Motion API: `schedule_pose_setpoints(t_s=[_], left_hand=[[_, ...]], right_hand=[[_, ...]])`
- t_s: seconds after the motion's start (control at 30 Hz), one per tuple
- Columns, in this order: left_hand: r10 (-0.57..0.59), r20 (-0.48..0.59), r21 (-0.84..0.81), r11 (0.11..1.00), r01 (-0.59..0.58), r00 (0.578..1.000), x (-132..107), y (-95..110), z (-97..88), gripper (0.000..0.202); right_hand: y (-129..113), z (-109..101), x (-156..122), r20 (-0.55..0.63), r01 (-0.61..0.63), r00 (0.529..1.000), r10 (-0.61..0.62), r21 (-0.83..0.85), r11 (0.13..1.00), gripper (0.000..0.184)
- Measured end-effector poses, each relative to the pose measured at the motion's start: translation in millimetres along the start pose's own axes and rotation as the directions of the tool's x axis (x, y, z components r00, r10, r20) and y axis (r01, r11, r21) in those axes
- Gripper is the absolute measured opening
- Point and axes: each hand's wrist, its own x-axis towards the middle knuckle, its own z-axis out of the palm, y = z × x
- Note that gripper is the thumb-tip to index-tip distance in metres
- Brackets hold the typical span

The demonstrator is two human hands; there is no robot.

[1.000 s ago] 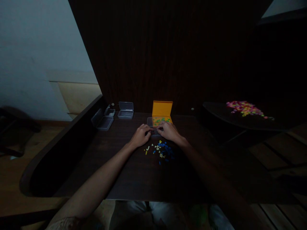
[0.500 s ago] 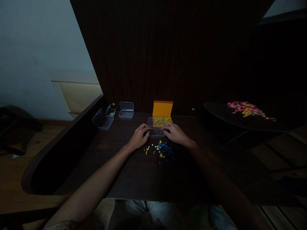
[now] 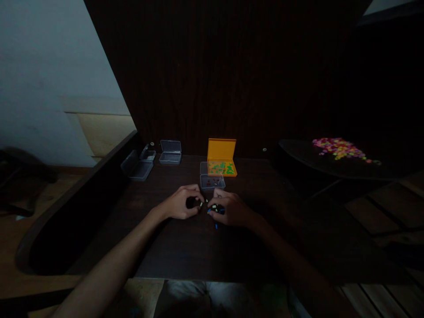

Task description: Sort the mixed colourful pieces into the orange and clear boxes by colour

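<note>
Head camera looks down on a dark wooden counter (image 3: 185, 251) that fills most of my view and carries everything I am working with; the light is poor. Beyond both hands a tall dark panel (image 3: 232, 79) stands along the counter's far edge. Well off to the right of my right hand is a separate dark side table (image 3: 298, 154), and on it lies a heap of pink and yellow pieces (image 3: 338, 148). My left hand (image 3: 181, 206) and right hand (image 3: 232, 211) rest on the counter close together, fingertips almost meeting. The left hand is narrow, its fingers curled round toward the thumb, with a pale speck at the tips; I cannot tell whether it is pinched or only lying there. The right hand is also narrow, cupped palm-down over the counter, and I cannot tell whether it grips anything. Beyond the fingertips, farthest off, stands an orange box (image 3: 221, 149) with its lid up and green bits inside. Nearer, just past the fingertips of both hands, sits a small clear box (image 3: 212, 181) with a few red bits in it. Far to the left of my left hand lie two more clear boxes (image 3: 170, 153), one shut and one with its lid open. The small pieces (image 3: 212, 207), white and blue, lie between the two hands and partly under the right one.
</note>
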Motion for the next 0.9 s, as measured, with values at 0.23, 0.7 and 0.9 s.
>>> schedule_pose_setpoints(t_s=[0.23,0.7,0.9], left_hand=[[-0.043,0.128,0.059,0.998,0.036,0.991,4,12,-1.2,0.027],[-0.021,0.197,0.114,0.993,-0.001,0.98,2,10,1.9,0.026],[-0.006,0.188,0.1,0.995,-0.013,0.982,3,8,3.2,0.022]], right_hand=[[-5,-4,-2,0.076,-0.053,0.995,0.056,-0.05,0.997,0.011],[-8,-12,-3,0.138,-0.053,0.988,0.064,-0.078,0.996,0.012],[-13,-13,-3,0.183,-0.016,0.982,0.041,-0.131,0.991,0.012]])
